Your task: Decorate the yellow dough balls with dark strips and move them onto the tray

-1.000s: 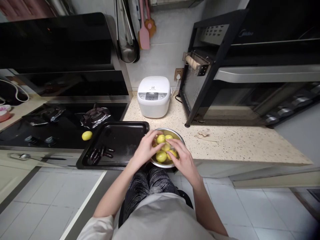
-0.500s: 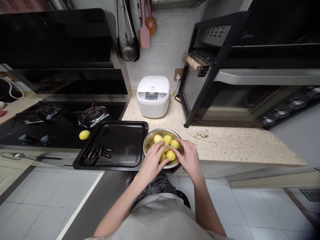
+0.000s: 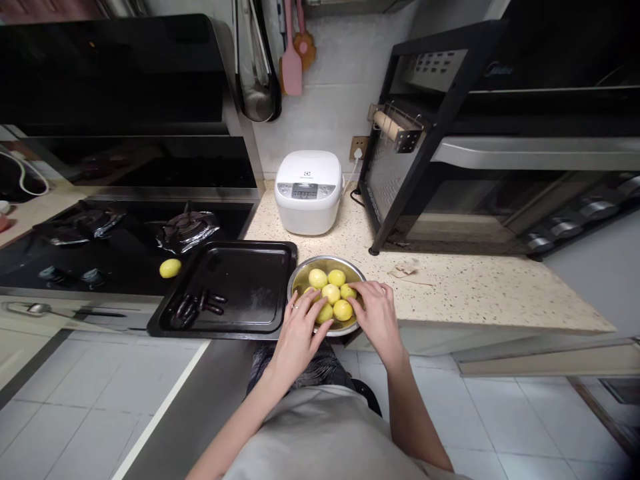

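Left hand [image 3: 299, 325] over the steel bowl [image 3: 327, 259] at eight o'clock, fingers apart; two o'clock from it, inside, a yellow lemon [image 3: 346, 291], long axis unclear; nearer right hand [image 3: 378, 312] has it at ten o'clock, though I can't tell whether those fingers grip

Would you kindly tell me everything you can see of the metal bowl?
The metal bowl is round, apparently stainless steel, with a shiny rim. It sits upright at the front of the counter, beside the black tray; whether they touch is unclear. Several lemons lie inside. The left hand and right hand reach over its rim, partly hiding it.
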Demonstrator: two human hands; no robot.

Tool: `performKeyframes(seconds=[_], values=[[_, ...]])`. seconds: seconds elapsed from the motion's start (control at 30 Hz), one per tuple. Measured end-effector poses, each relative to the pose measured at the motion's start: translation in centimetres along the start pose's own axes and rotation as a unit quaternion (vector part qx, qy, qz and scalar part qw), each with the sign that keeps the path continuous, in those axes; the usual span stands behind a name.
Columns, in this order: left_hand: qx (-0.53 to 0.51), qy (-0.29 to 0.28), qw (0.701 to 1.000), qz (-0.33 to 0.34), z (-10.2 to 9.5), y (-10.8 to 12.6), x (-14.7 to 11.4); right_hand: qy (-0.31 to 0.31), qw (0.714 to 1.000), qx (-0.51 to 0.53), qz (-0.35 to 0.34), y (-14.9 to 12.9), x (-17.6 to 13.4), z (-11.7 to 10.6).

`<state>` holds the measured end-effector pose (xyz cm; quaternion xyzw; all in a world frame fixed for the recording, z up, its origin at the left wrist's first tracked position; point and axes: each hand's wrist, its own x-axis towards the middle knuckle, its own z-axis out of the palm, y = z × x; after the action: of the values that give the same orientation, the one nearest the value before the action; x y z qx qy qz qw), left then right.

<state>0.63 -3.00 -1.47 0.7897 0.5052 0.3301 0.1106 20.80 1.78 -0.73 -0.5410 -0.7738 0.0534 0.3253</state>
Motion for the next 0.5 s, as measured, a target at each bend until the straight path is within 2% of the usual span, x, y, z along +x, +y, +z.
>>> performKeyframes(seconds=[0.23,0.5], values=[[0.014,0.060,0.997,-0.040,1.9,-0.4,-0.6,-0.015,1.000,0.007,0.019,0.1,0.7,0.5],[0.008,0.071,0.997,-0.041,2.3,-0.4,-0.4,0.003,0.999,0.042,0.014,0.5,0.9,1.0]])
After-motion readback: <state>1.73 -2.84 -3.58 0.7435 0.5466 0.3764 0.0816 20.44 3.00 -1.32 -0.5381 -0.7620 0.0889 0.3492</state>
